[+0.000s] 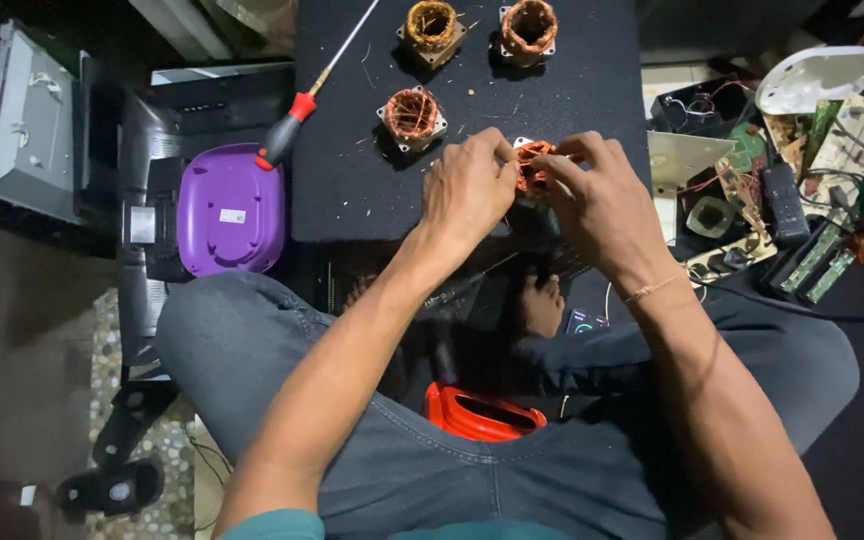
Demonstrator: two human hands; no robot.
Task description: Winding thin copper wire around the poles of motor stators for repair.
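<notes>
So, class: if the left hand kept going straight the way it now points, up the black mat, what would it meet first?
Probably the copper coil just ahead of the left hand, beyond the coil it grips; depth is uncertain.

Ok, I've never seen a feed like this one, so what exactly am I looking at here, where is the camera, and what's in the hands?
There is one picture, from a camera worn on a person's head, looking down at their own lap and bare hands. The person sits cross-legged at a black mat. The left hand and right hand together pinch a small copper-wire coil. Three more coils lie on the mat: one close by and two at the far edge. A red-handled screwdriver lies at the left, beside a purple box. Circuit boards and scrap parts are piled at the right.
</notes>
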